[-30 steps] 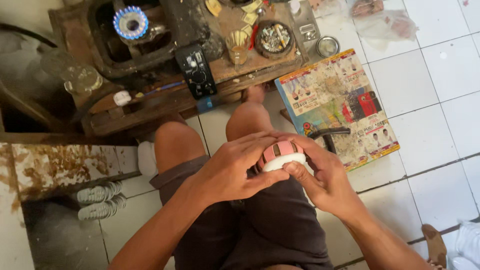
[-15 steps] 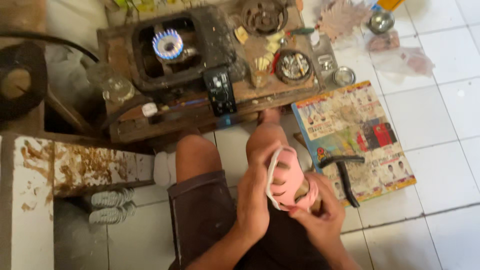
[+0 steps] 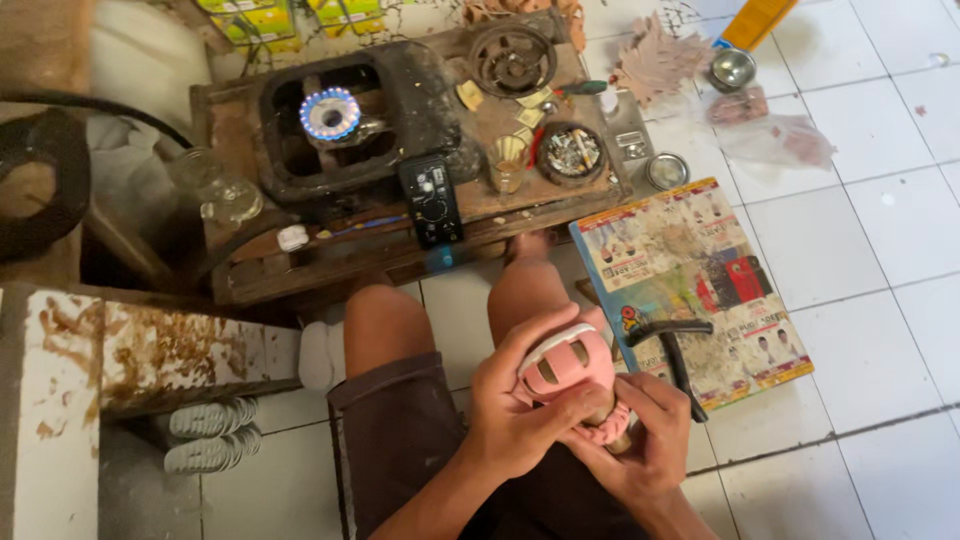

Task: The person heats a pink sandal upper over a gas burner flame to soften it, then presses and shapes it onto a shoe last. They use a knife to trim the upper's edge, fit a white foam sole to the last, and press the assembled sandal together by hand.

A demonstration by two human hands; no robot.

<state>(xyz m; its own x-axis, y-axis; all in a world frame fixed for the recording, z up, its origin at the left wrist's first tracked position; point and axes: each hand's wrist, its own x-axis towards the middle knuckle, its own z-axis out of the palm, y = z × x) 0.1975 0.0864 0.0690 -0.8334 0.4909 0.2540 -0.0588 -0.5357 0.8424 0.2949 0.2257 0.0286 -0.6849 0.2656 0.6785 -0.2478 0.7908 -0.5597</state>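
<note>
White tiled floor (image 3: 880, 300), both hands closed around pink, possibly plastic part (image 3: 566, 365)

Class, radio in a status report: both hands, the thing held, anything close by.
Left hand and right hand both gripping pink part over the lap. Black hammer on printed board beside it. Nothing blocking.

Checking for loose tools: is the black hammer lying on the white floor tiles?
No, the black hammer lies on the printed board, right of both hands.
</note>
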